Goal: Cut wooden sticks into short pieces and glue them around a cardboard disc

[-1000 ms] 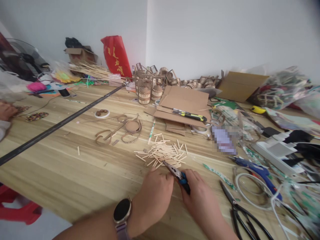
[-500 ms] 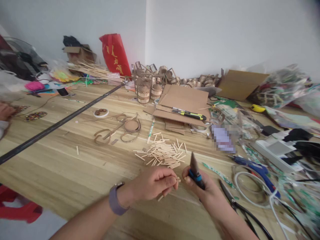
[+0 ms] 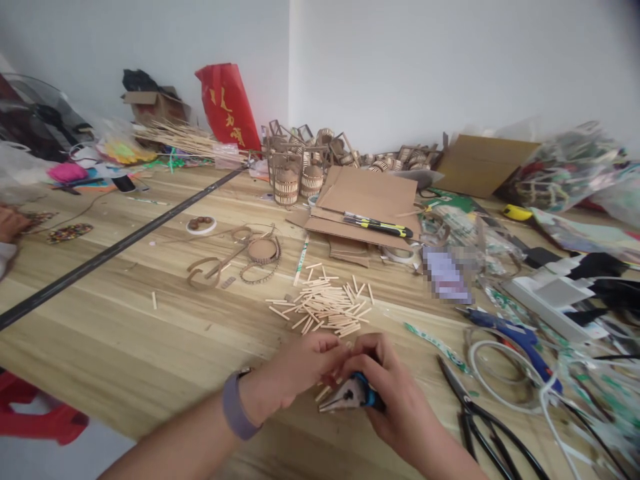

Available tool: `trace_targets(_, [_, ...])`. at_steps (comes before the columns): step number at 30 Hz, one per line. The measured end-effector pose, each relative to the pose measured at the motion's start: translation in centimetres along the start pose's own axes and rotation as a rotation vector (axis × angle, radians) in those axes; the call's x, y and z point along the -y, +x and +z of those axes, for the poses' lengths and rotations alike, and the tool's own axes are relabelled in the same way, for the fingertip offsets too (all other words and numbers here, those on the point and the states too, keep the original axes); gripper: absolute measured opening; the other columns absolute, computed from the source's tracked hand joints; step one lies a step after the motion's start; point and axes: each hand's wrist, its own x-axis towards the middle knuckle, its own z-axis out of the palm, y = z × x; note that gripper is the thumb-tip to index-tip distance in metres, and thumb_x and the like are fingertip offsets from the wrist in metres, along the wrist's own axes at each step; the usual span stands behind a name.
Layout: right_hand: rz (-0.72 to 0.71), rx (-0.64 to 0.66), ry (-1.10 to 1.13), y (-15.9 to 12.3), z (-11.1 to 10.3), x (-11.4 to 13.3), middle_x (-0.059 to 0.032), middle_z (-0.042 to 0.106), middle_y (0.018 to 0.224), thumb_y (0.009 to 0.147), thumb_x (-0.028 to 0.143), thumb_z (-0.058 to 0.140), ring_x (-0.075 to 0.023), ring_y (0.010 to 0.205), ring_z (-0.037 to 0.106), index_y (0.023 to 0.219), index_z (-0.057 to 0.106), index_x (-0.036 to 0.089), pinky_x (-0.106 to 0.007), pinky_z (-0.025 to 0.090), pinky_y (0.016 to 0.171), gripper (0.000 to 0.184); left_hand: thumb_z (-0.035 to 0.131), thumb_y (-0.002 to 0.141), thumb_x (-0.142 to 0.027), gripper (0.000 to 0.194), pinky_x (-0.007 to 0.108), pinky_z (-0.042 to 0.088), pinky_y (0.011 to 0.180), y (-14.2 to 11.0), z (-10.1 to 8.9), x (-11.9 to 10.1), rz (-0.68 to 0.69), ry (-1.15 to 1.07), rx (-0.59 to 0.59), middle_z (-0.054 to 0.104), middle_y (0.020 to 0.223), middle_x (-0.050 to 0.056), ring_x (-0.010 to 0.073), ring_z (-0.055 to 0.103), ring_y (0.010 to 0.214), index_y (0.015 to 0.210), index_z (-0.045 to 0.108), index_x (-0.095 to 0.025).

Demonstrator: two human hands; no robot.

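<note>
My right hand [image 3: 397, 393] is wrapped round a pair of pliers [image 3: 347, 395] with blue-and-black handles, its metal jaws pointing left and down over the table. Close against it, my left hand [image 3: 305, 367] has its fingers pinched together on short wooden sticks, mostly hidden by the fingers. The fingertips of both hands meet, so what lies between them is hard to see. Just beyond the hands is a loose pile of short pale wooden sticks [image 3: 327, 303].
Scissors [image 3: 467, 403], a blue glue gun [image 3: 515, 337] and a white power strip [image 3: 550, 307] lie on the right. Cardboard sheets [image 3: 367, 200] bear a cutter [image 3: 377, 225]. Small stick-sided buckets [image 3: 287, 187] stand behind. Another person's hand [image 3: 13, 220] is at the far left.
My right hand has moved left to meet my left hand. The pliers have swung from pointing up to pointing left and down, with their jaws now below the left fingers.
</note>
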Motion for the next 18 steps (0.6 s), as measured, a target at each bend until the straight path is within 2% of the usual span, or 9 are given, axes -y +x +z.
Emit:
trace_targets(3, [0.05, 0.001, 0.033, 0.2, 0.1, -0.1, -0.0064, 0.05, 0.098, 0.065, -0.003, 0.048, -0.0195, 0.094, 0.054, 0.091, 0.059, 0.023, -0.028, 0.048, 0.077, 0.038, 0.067, 0.067, -0.067, 0.055, 0.02, 0.033, 0.053, -0.2, -0.1, 0.0, 0.005, 0.024, 0.057, 0.047, 0.06, -0.005, 0.0063, 0.041, 0.053, 0.07, 0.055, -0.014])
trace_targets(7, [0.209, -0.071, 0.122, 0.6, -0.1, -0.1, -0.0043, 0.054, 0.092, 0.082, 0.019, 0.057, -0.0185, 0.086, 0.055, 0.089, 0.055, 0.022, -0.029, 0.048, 0.075, 0.008, 0.07, 0.062, -0.068, 0.057, 0.024, 0.045, 0.061, -0.3, 0.0, -0.2, -0.032, 0.0, 0.131, 0.058, 0.068, -0.001, 0.0108, 0.055, 0.06, 0.08, 0.06, -0.014])
trace_targets(9, [0.289, -0.11, 0.138, 0.7, -0.2, -0.3, -0.0028, 0.055, 0.087, 0.082, 0.027, 0.059, -0.0175, 0.079, 0.055, 0.087, 0.053, 0.022, -0.028, 0.048, 0.07, 0.009, 0.068, 0.065, -0.068, 0.056, 0.026, 0.048, 0.064, -0.2, 0.0, -0.1, -0.004, 0.003, 0.11, 0.061, 0.07, 0.0, 0.0134, 0.06, 0.064, 0.08, 0.06, -0.014])
trace_targets(11, [0.327, -0.151, 0.115, 0.8, -0.4, -0.6, -0.002, 0.056, 0.083, 0.081, 0.031, 0.06, -0.0168, 0.073, 0.055, 0.086, 0.052, 0.021, -0.027, 0.047, 0.065, 0.013, 0.062, 0.074, -0.065, 0.051, 0.029, 0.051, 0.069, -0.1, -0.3, 0.0, 0.075, 0.073, 0.064, 0.064, 0.074, 0.003, 0.0168, 0.065, 0.071, 0.081, 0.061, -0.014])
trace_targets(12, [0.336, -0.174, 0.09, 0.7, -0.5, -0.9, -0.0017, 0.056, 0.081, 0.081, 0.032, 0.059, -0.0165, 0.071, 0.054, 0.086, 0.053, 0.021, -0.027, 0.046, 0.063, 0.014, 0.058, 0.08, -0.061, 0.047, 0.031, 0.052, 0.073, 0.0, -0.6, 0.0, 0.144, 0.164, 0.016, 0.067, 0.078, 0.004, 0.0185, 0.066, 0.076, 0.082, 0.062, -0.015])
trace_targets(14, [0.352, -0.213, 0.029, 0.7, -0.6, -1.4, -0.0012, 0.056, 0.078, 0.081, 0.034, 0.058, -0.0159, 0.067, 0.053, 0.085, 0.053, 0.021, -0.027, 0.045, 0.062, 0.015, 0.049, 0.09, -0.05, 0.037, 0.036, 0.05, 0.086, 0.2, -1.4, 0.0, 0.366, 0.445, -0.163, 0.07, 0.093, 0.008, 0.0216, 0.065, 0.092, 0.089, 0.066, -0.016])
trace_targets(16, [0.363, -0.241, -0.022, 0.5, -0.7, -2.0, -0.001, 0.056, 0.077, 0.082, 0.036, 0.056, -0.0156, 0.065, 0.053, 0.085, 0.053, 0.021, -0.027, 0.045, 0.061, 0.016, 0.046, 0.094, -0.038, 0.03, 0.041, 0.043, 0.098, 0.3, -2.0, -0.4, 0.643, 0.755, -0.409, 0.067, 0.113, 0.01, 0.024, 0.058, 0.111, 0.098, 0.069, -0.019])
trace_targets(18, [0.377, -0.269, -0.055, 0.4, -0.8, -2.5, -0.0009, 0.057, 0.076, 0.082, 0.039, 0.055, -0.0157, 0.063, 0.053, 0.086, 0.054, 0.022, -0.027, 0.045, 0.06, 0.018, 0.047, 0.095, -0.03, 0.026, 0.042, 0.041, 0.101, -0.1, -2.1, -1.0, 0.841, 0.964, -0.578, 0.063, 0.122, 0.012, 0.0249, 0.053, 0.117, 0.103, 0.069, -0.02])
